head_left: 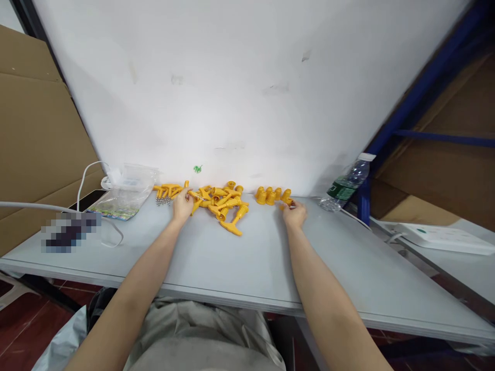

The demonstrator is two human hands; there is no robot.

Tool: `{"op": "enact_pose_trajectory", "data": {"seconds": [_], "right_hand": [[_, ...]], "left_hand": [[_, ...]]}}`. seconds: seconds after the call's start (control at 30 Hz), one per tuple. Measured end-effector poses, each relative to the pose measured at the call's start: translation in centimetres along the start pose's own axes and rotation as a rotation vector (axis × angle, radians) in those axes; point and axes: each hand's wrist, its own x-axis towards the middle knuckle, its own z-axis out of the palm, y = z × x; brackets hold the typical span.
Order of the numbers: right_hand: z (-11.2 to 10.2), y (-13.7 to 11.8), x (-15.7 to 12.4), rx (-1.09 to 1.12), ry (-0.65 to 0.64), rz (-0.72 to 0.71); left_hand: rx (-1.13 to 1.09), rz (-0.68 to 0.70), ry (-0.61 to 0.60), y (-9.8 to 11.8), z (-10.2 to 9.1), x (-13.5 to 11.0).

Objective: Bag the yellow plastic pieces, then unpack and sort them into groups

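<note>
A loose heap of yellow plastic parts [224, 203] lies at the far edge of the grey table [232, 268], against the white wall. My left hand [182, 205] reaches to the heap's left side, fingers closed on one yellow part [192, 194]. My right hand [294, 212] rests further right, fingers pinched on a yellow piece [288, 201] at the end of a short row of upright yellow caps [270, 195]. Left of my left hand lies a small bunch of yellow parts with metal pins [166, 193].
A clear plastic bag [126, 193] and a white cable [83, 178] lie at the left, beside a dark phone [87, 198]. A water bottle [348, 183] lies at the right by a blue rack post [363, 206]. Cardboard stands at the left.
</note>
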Motion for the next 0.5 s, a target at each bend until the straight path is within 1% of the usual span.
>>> {"op": "enact_pose_trajectory", "data": {"seconds": [0.13, 0.2, 0.27, 0.33, 0.4, 0.5], "right_hand": [[0.2, -0.1, 0.1, -0.021, -0.097, 0.062], [0.3, -0.2, 0.1, -0.083, -0.125, 0.055], [0.3, -0.2, 0.0, -0.158, -0.159, 0.029], [0.4, -0.2, -0.1, -0.216, -0.187, -0.004], [0.5, -0.3, -0.2, -0.269, -0.207, -0.022], [0.7, -0.4, -0.5, -0.360, -0.237, -0.057]], "left_hand": [[-0.306, -0.144, -0.015, -1.0, 0.6, 1.0], [-0.454, -0.220, -0.023, -1.3, 1.0, 1.3], [-0.552, -0.283, -0.015, -1.5, 1.2, 1.5], [-0.606, -0.322, 0.023, -1.7, 1.3, 1.7], [-0.626, -0.355, 0.101, -2.0, 1.3, 1.8], [-0.577, -0.409, 0.202, -2.7, 0.9, 2.2]]}}
